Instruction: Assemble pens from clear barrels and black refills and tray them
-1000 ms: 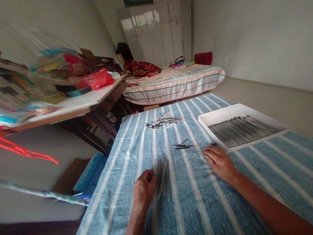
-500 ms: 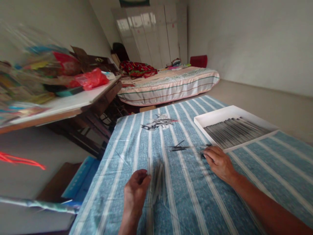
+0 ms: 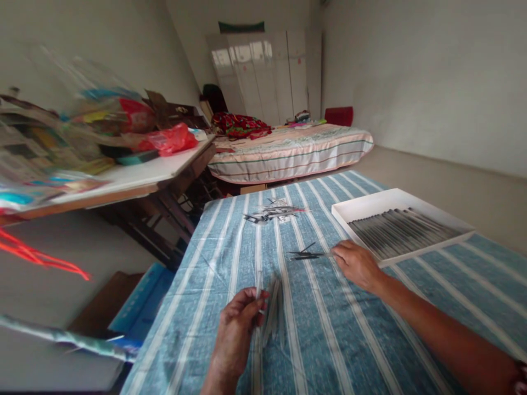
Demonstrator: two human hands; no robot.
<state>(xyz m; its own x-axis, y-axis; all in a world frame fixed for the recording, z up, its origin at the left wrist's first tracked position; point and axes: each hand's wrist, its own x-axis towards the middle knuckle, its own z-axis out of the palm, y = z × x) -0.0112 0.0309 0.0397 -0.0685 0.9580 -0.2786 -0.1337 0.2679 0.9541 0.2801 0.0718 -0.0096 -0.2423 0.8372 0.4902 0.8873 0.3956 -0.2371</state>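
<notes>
My left hand (image 3: 242,318) is closed, thumb against fingers, on a thin translucent tube (image 3: 259,282) that points up and away. Right beside it, a bunch of similar translucent tubes (image 3: 272,312) lies on the striped cloth. With its fingers pinched together, my right hand (image 3: 356,264) is low over the cloth, near the box. A thin pale sliver shows at its fingertips, too small to name. Several slim black pieces (image 3: 305,255) lie just left of those fingertips. A white box (image 3: 366,201) holds a row of slim, dark-ended sticks (image 3: 403,230).
A blue cloth with white stripes (image 3: 230,252) covers the table. Farther back lies a pile of small dark and clear parts (image 3: 274,213). To the left stands a cluttered side table (image 3: 140,174) with a red plastic bag (image 3: 173,140). Beyond is a bed (image 3: 288,159).
My right hand has moved left, away from the box's edge and closer to the black pieces. A tube now shows clearly in my left hand. The camera view has shifted slightly.
</notes>
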